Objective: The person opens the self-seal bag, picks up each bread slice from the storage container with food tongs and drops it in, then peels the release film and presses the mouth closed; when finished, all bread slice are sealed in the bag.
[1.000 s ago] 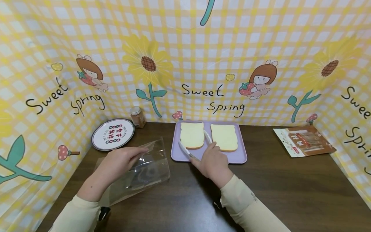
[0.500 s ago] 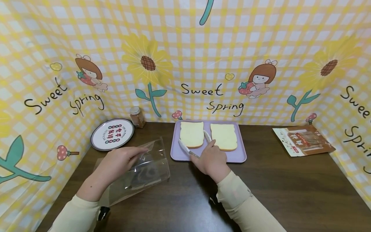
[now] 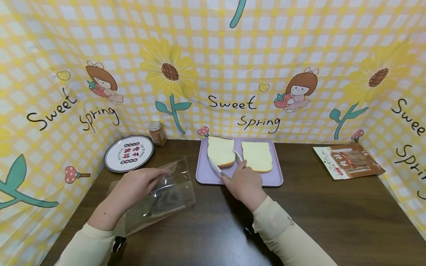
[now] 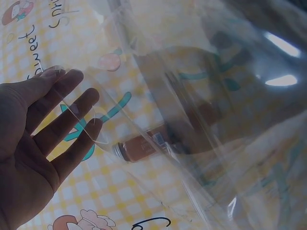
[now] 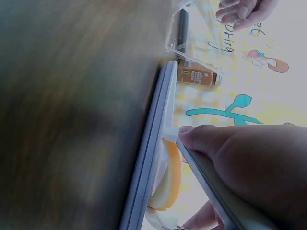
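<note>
My left hand (image 3: 138, 184) pinches the edge of a clear plastic bag (image 3: 174, 195), which hangs over the left part of the table. In the left wrist view the thumb and index finger meet at the film, the other fingers spread out. My right hand (image 3: 247, 184) grips a pair of tongs (image 3: 215, 168), their white arms on either side of the left bread slice (image 3: 221, 150). That slice tilts, its near orange crust (image 5: 173, 175) bent in the right wrist view. A second slice (image 3: 257, 156) lies flat to its right on the purple tray (image 3: 205, 177).
At the back left stand a round plate (image 3: 129, 153) with red lettering and a small spice jar (image 3: 158, 135) with a metal lid. A brown and white food packet (image 3: 349, 162) lies at the right. Checked cloth (image 3: 233, 66) walls the table on three sides.
The left slice has shifted slightly and gone from flat to tilted between the tongs, whose arms have drawn closer together. My left hand and the bag stay nearly still.
</note>
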The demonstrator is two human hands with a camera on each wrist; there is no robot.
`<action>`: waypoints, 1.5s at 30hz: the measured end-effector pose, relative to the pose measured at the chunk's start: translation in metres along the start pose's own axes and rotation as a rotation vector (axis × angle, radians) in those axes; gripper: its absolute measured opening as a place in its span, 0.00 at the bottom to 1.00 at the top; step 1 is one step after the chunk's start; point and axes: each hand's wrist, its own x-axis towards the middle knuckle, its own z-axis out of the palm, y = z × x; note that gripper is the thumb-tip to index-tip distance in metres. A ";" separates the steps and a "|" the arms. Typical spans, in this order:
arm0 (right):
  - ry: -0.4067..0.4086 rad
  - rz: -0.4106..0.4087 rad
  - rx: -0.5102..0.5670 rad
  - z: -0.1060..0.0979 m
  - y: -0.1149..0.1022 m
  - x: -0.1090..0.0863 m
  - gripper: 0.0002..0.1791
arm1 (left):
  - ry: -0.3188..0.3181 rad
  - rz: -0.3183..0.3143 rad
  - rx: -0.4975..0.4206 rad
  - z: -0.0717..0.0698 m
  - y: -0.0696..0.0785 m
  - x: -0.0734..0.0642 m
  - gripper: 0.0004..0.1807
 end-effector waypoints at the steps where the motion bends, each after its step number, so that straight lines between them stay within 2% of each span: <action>1: 0.002 -0.005 -0.004 0.000 0.001 0.000 0.59 | -0.001 -0.001 0.000 0.000 0.000 0.000 0.15; 13: 0.122 -0.069 0.011 0.013 0.022 0.002 0.59 | -0.029 -0.017 -0.017 0.001 0.000 0.002 0.14; 22: 0.220 -0.159 0.049 0.013 0.035 -0.006 0.57 | -0.034 -0.025 -0.023 0.001 0.000 0.004 0.14; 29: 0.245 -0.189 0.070 0.012 0.041 -0.011 0.56 | -0.033 -0.011 -0.029 -0.001 0.001 0.004 0.14; 39: 0.305 -0.224 0.052 0.010 0.052 -0.020 0.54 | -0.117 0.031 -0.092 -0.003 -0.002 0.002 0.16; 45: 0.328 -0.218 0.060 0.007 0.062 -0.028 0.55 | -0.112 0.061 -0.101 -0.003 -0.004 0.002 0.16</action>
